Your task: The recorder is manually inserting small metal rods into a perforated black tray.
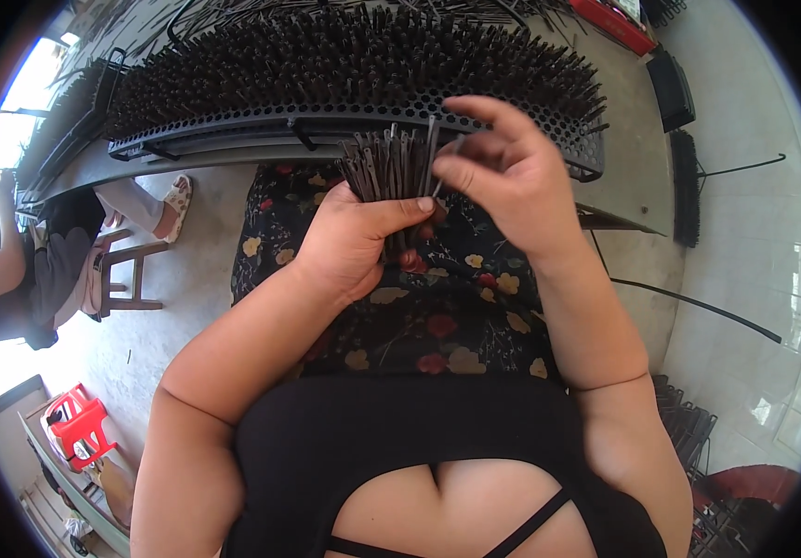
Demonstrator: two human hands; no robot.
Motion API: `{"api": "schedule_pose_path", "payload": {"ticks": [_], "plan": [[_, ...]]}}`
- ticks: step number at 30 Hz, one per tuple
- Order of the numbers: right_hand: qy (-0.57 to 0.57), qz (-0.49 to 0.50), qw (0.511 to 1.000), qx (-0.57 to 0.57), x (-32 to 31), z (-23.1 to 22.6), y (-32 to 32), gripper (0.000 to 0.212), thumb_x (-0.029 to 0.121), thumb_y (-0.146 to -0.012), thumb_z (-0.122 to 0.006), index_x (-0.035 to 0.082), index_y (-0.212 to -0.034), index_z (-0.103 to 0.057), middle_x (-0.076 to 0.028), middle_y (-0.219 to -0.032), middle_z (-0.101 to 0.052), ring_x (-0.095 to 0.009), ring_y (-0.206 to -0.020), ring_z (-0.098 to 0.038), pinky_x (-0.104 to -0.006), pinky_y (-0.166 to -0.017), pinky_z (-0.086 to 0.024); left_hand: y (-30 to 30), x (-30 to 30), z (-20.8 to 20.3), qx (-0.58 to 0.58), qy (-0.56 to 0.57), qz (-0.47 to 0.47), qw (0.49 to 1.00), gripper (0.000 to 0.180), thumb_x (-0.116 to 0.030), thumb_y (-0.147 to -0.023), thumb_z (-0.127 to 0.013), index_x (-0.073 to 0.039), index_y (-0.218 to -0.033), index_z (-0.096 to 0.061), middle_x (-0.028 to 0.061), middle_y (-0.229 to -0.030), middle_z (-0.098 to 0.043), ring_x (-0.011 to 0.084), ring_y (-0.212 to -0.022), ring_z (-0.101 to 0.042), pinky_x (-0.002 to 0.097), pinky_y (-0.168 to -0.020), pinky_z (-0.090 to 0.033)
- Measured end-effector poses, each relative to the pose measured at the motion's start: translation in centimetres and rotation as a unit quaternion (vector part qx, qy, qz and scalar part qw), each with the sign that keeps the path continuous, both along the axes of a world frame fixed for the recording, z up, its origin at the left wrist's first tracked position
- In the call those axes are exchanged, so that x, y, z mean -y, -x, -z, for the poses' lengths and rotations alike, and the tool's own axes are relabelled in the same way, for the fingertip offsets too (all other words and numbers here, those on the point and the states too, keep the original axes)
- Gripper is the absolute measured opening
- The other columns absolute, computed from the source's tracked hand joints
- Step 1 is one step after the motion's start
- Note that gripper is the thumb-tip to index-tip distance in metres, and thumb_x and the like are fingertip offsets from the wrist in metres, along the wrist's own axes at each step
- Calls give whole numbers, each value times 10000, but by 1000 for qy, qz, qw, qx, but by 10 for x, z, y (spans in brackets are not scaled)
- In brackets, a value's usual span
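**A left fist point(349, 232) closed around a spray of slim dark rods point(384, 172)**

At the far left, a co-worker in soft grey and black clothing point(38, 270) sits on a plain wooden stool point(138, 251) with straight, squared legs; one foot wears a pale, patterned sandal point(178, 206). Below them stands a glossy red plastic stool point(84, 430), on smooth grey flooring point(177, 339).

Across the top stretches a long, dark metal rack point(572, 141), its plate pierced with round holes and packed with upright rods point(354, 60) that form a rough, bristly mass.

Near the centre, just in front of the rack, the bundle stands roughly upright, its narrow stems fanning out at the uneven top. The left hand wraps it low down, thumb laid across the front. Behind and beneath spreads black cloth point(391, 321) printed with red and yellow flowers.

At the bundle's right edge is the right hand point(516, 177), half open, thumb and fingers loosely curved and slightly blurred; whether it pinches a rod, I cannot tell.

Farther right, a thin, dark, curved bar point(698, 296) runs toward a wall of pale, shiny tiles point(744, 214), near a bristly black strip point(686, 191).
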State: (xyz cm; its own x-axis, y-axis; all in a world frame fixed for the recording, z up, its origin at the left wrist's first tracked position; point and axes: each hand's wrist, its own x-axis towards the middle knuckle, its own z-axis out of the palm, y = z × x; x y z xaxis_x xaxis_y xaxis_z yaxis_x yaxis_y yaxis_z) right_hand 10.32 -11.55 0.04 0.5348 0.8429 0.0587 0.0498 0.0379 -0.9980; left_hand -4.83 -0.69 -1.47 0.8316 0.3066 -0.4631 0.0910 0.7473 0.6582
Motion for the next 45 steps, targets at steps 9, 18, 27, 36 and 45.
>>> {"api": "schedule_pose_path", "payload": {"ticks": [9,18,27,36,45], "plan": [[6,20,996,-91,3,-5,5,253,-10,-839,-695,4,-1084,-634,-46,-856,-696,-69,-734,-639,-205,-613,-524,0,8,-11,-34,-92,30,995,201,-28,-858,-670,-48,-1057,-651,24,-884,-672,101,-660,-611,217,-448,-427],[-175,214,957,89,8,-9,-57,184,-14,-893,-662,-21,-1075,-632,-105,-945,-722,-111,-799,-677,-222,-645,-554,5,-1,-1,-77,-122,37,989,102,-54,-849,-684,-34,-941,-647,72,-812,-672,137,-638,-612,255,-454,-432],[-195,259,933,156,9,-3,-72,199,-39,-885,-674,-49,-1078,-630,-111,-957,-714,-114,-847,-674,-220,-712,-564,6,-2,5,-78,-129,42,988,99,-80,-846,-689,-31,-915,-638,89,-804,-670,146,-640,-608,269,-460,-428],[-170,217,926,256,5,6,-71,163,-43,-856,-707,-23,-1014,-677,-61,-924,-718,-79,-825,-659,-192,-745,-525,6,-1,5,-89,-134,51,986,104,-82,-845,-688,-31,-926,-646,81,-799,-670,143,-637,-609,265,-459,-433],[-164,227,908,311,7,1,-78,178,-34,-834,-721,13,-1006,-719,-48,-896,-729,-83,-808,-673,-205,-740,-532,4,-3,4,-103,-129,39,985,94,-80,-845,-683,-32,-915,-643,75,-795,-667,142,-638,-608,269,-461,-438]]}}
